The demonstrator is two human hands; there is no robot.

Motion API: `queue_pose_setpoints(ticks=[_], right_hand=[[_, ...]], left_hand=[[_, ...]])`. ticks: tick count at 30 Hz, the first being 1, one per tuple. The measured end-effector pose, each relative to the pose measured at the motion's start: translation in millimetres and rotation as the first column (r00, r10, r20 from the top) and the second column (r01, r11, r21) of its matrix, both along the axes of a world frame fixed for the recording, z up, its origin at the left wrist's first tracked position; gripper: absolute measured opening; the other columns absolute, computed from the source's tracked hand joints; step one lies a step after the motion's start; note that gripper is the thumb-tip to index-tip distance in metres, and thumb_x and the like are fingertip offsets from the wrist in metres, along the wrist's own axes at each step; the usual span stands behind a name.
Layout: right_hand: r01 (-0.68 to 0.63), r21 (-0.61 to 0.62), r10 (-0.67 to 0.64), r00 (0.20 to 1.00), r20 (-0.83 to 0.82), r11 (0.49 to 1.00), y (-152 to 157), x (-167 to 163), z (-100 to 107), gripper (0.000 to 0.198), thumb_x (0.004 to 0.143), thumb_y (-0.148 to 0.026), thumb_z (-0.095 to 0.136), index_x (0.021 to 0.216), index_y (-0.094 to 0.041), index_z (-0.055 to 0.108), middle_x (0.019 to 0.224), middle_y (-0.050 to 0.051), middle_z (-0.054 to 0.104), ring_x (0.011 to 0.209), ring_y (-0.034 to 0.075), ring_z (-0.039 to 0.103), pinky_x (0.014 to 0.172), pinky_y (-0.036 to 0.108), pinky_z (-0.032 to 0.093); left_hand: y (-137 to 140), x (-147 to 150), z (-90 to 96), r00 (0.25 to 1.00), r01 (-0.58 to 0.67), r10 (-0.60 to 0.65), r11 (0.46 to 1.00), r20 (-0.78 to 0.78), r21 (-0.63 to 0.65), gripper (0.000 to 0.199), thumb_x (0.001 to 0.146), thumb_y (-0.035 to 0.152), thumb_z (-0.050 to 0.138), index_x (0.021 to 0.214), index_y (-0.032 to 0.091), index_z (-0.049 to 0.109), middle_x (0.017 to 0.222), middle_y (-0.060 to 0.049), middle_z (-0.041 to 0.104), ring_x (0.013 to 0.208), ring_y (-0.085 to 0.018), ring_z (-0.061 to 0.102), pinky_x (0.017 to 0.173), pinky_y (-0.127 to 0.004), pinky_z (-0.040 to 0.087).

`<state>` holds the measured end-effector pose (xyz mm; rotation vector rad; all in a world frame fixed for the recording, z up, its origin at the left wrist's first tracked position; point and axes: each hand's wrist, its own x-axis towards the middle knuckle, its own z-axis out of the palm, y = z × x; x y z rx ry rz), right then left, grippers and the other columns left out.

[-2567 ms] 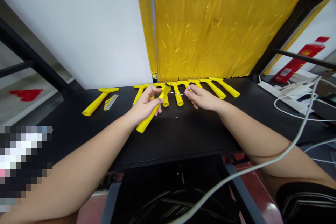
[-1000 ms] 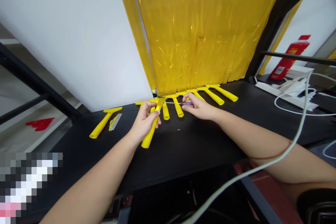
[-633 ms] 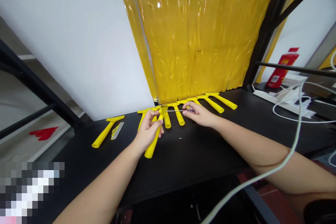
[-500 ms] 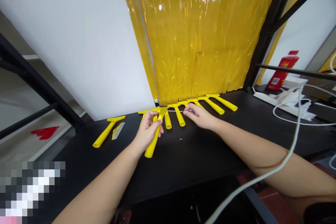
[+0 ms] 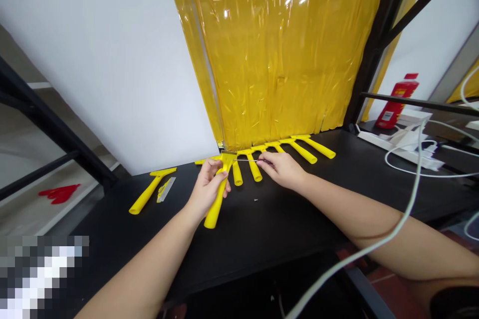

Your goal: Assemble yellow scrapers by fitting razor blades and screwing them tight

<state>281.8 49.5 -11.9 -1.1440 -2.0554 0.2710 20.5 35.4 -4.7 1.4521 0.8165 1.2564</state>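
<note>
My left hand (image 5: 208, 183) is wrapped round the neck of a yellow scraper (image 5: 215, 212), its wide head up and its hollow handle pointing towards me. My right hand (image 5: 279, 168) pinches a thin screwdriver (image 5: 247, 160); its shaft points left and the tip meets the scraper's head. Most of the screwdriver's handle is hidden in my fingers. A small screw (image 5: 256, 200) lies on the black tabletop (image 5: 284, 229) below my right hand. To the left rest a loose yellow scraper handle (image 5: 145, 194) and a flat blade piece (image 5: 166, 190) with a yellow edge.
Several yellow scraper handles (image 5: 305, 152) lie in a row along the yellow film curtain (image 5: 280, 60). A white cable (image 5: 409, 199) hangs across my right forearm. Right of the black frame post stand a power strip (image 5: 396, 152) and a red bottle (image 5: 396, 102).
The held scraper has turned slightly so its broad face shows more. Both hands stay in place with the screwdriver tip still at the head; the whole view has shifted a little.
</note>
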Motion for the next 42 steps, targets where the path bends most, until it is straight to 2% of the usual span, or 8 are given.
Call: queue_pose_setpoints(ticks=[3, 10, 15, 20, 24, 28, 33, 42], right_hand=[[0.012, 0.038, -0.013, 1.000, 0.024, 0.999, -4.1, -4.9, 2.6, 0.027, 0.107, -0.037, 0.052, 0.092, -0.021, 0.068, 0.079, 0.004, 0.069, 0.071, 0.019, 0.060, 0.070, 0.032, 0.039], [-0.065, -0.184, 0.030, 0.982, -0.187, 0.981, 3.8, -9.0, -3.6, 0.040, 0.104, -0.046, 0.050, 0.075, -0.020, 0.058, 0.066, -0.001, 0.053, 0.062, 0.015, 0.047, 0.061, 0.030, 0.033], [-0.174, -0.364, 0.058, 0.949, -0.309, 0.915, 11.2, -9.3, -10.2, 0.041, 0.104, -0.049, 0.049, 0.073, -0.022, 0.052, 0.057, -0.005, 0.043, 0.052, 0.013, 0.041, 0.055, 0.028, 0.033], [-0.274, -0.494, 0.152, 0.950, -0.274, 0.825, 7.4, -14.1, -15.4, 0.015, 0.099, -0.024, 0.049, 0.090, -0.020, 0.060, 0.070, -0.002, 0.062, 0.055, 0.012, 0.056, 0.059, 0.027, 0.045], [-0.225, -0.478, 0.198, 0.974, -0.107, 0.849, 2.5, -14.8, -12.5, 0.017, 0.089, -0.008, 0.052, 0.093, -0.019, 0.065, 0.080, 0.000, 0.071, 0.065, 0.012, 0.061, 0.067, 0.026, 0.047], [-0.198, -0.456, 0.238, 0.971, 0.031, 0.868, 1.2, -10.0, -11.5, 0.007, 0.085, -0.016, 0.070, 0.092, -0.018, 0.072, 0.081, 0.001, 0.072, 0.070, 0.014, 0.060, 0.068, 0.026, 0.046], [-0.332, -0.381, 0.418, 0.893, 0.167, 0.863, 0.9, -10.5, -16.8, 0.016, 0.087, -0.023, 0.078, 0.102, -0.019, 0.080, 0.086, 0.002, 0.073, 0.070, 0.014, 0.059, 0.066, 0.026, 0.044], [-0.413, -0.283, 0.491, 0.811, 0.318, 0.866, -7.2, -17.9, -8.3, 0.009, 0.092, -0.015, 0.073, 0.097, -0.018, 0.080, 0.086, 0.003, 0.071, 0.072, 0.014, 0.061, 0.071, 0.027, 0.045]], left_hand=[[-1.2, 0.2, 0.0, 1.000, -0.010, 0.009, 1.000, 0.021, 0.025, 0.041, 0.086, 0.032, 0.075, 0.102, 0.026, 0.038, 0.105, 0.006, 0.054, 0.051, -0.007, 0.064, 0.039, -0.020, 0.045], [-1.5, -0.3, -1.3, 1.000, 0.016, -0.018, 0.993, 0.011, 0.121, 0.036, 0.090, 0.030, 0.071, 0.104, 0.027, 0.038, 0.110, 0.005, 0.053, 0.048, -0.005, 0.062, 0.037, -0.019, 0.042], [1.7, -2.8, -3.2, 0.998, 0.033, -0.027, 0.993, -0.055, 0.110, 0.031, 0.093, 0.029, 0.068, 0.104, 0.026, 0.039, 0.093, 0.007, 0.057, 0.046, -0.005, 0.059, 0.039, -0.018, 0.043], [3.0, -1.0, -5.7, 0.992, 0.071, -0.063, 0.995, -0.113, 0.065, 0.033, 0.089, 0.029, 0.071, 0.109, 0.024, 0.045, 0.105, 0.001, 0.061, 0.050, -0.006, 0.062, 0.040, -0.020, 0.047], [4.4, 2.3, -8.0, 0.985, 0.075, -0.068, 0.996, -0.159, 0.038, 0.035, 0.087, 0.030, 0.072, 0.112, 0.023, 0.048, 0.117, -0.002, 0.061, 0.050, -0.006, 0.063, 0.039, -0.022, 0.049], [7.9, -0.1, -4.6, 0.995, 0.022, -0.020, 1.000, -0.094, 0.021, 0.045, 0.084, 0.028, 0.074, 0.120, 0.024, 0.048, 0.126, -0.006, 0.060, 0.049, -0.007, 0.064, 0.038, -0.023, 0.048], [8.8, -2.7, 0.0, 1.000, -0.003, 0.003, 0.997, 0.006, -0.072, 0.052, 0.080, 0.028, 0.076, 0.123, 0.024, 0.048, 0.116, -0.004, 0.063, 0.049, -0.009, 0.064, 0.038, -0.023, 0.046], [7.4, 0.8, -2.2, 0.997, 0.046, -0.032, 0.983, 0.076, -0.180, 0.053, 0.077, 0.029, 0.079, 0.119, 0.024, 0.046, 0.101, 0.001, 0.064, 0.048, -0.011, 0.064, 0.038, -0.022, 0.043]])
